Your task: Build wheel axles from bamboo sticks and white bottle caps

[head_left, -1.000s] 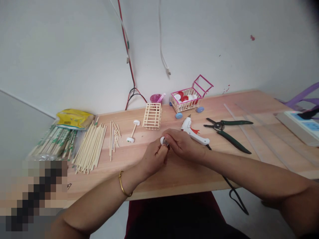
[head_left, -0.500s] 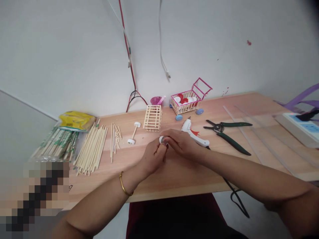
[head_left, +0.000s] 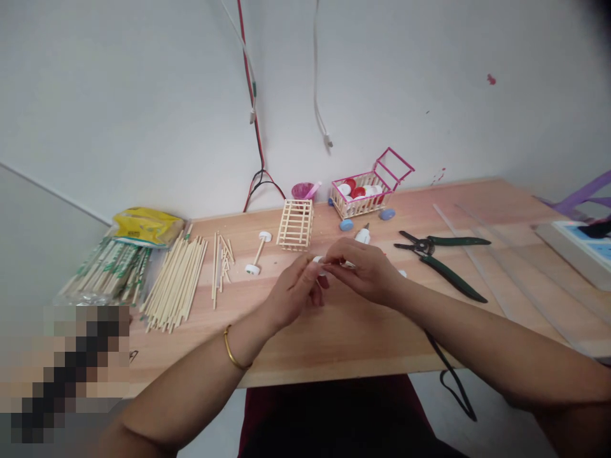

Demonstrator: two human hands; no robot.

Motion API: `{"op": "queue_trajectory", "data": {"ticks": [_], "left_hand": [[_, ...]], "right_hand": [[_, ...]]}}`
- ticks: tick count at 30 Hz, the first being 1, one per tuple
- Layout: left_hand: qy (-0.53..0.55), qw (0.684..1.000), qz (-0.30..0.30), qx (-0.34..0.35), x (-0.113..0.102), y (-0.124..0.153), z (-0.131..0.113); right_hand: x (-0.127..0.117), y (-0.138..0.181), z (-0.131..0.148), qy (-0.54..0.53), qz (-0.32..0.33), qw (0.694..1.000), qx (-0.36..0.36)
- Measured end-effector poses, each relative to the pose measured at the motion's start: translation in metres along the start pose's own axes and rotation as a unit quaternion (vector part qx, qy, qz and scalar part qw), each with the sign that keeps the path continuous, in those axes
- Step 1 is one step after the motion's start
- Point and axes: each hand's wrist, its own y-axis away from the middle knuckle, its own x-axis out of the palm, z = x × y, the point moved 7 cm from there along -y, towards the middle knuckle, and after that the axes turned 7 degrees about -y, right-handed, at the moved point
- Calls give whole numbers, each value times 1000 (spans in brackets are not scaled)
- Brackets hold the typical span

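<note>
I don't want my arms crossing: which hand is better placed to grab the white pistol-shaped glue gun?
Probably your right hand: it partly covers the white pistol-shaped glue gun in view, while your left hand is farther left. Both are at a small white piece.

Small white rounded plastic-looking piece [head_left: 318, 259]: hand-held, mostly covered, tilt unclear; near view centre, toward five o'clock.

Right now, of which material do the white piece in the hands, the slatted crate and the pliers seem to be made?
White piece: perhaps plastic, plain white, but mostly covered. Slatted crate: wood or bamboo, pale unpainted sticks, matte. Pliers: dark, likely metal around the pivot; grips evenly green, probably plastic.
</note>
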Motion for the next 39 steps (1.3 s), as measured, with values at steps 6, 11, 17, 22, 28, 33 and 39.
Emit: {"op": "queue_trajectory", "data": {"ticks": [6, 11, 17, 22, 28, 33, 39], "left_hand": [[217, 974, 50, -40, 12, -4, 2], [237, 967, 28, -89, 11, -2, 4], [222, 968, 23, -114, 8, 2, 3], [198, 970, 40, -134, 8, 4, 6], [200, 968, 49, -146, 7, 5, 5], [215, 964, 55, -149, 13, 3, 7], [160, 978, -14, -132, 11, 4, 12]], "right_hand": [[-1, 1, -2, -5, 17, 1000, 14], [1, 2, 0, 39, 38, 998, -12], [2, 3, 0, 12, 36, 999, -2], [7, 5, -1, 14, 60, 998, -5], [7, 5, 0, 8, 64, 998, 10], [11, 3, 6, 26, 76, 997, -4], [14, 3, 10, 60, 58, 996, -19]]}}
